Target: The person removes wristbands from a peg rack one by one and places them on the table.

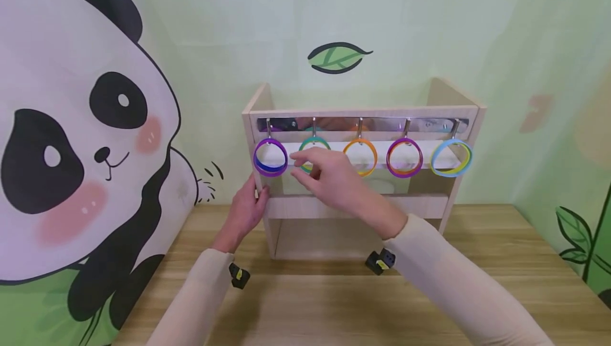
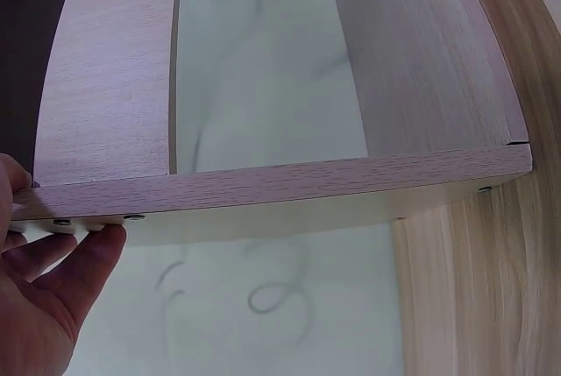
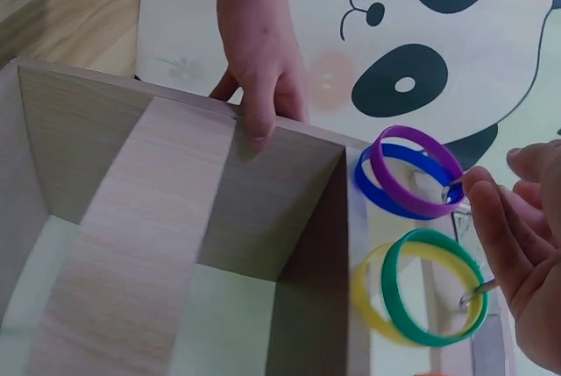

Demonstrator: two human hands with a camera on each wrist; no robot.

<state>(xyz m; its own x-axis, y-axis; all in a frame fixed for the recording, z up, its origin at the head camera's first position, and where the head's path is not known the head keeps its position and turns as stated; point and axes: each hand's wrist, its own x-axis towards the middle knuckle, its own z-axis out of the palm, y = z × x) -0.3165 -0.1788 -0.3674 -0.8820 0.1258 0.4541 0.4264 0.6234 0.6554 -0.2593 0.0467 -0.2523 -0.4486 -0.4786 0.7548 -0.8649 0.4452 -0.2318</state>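
Silicone wristbands hang in pairs from hooks on a metal rail (image 1: 363,124) along a small wooden shelf (image 1: 355,207). My left hand (image 1: 245,208) grips the shelf's left side panel (image 2: 289,185), thumb at the front edge and fingers on the outer face. Just right of the purple wristband (image 1: 286,165) and the blue wristband (image 3: 386,192) is my right hand (image 1: 329,176), its thumb and forefinger apart with nothing visible between them. It partly covers the green wristband (image 1: 305,146) in the head view. A yellow wristband (image 3: 365,293) shares that green one's hook.
To the right hang an orange wristband (image 1: 375,157), another purple wristband (image 1: 421,160) and a light blue wristband (image 1: 470,157), each paired with a second band. The shelf stands on a wooden table (image 1: 334,303) against a wall printed with a panda (image 1: 129,65).
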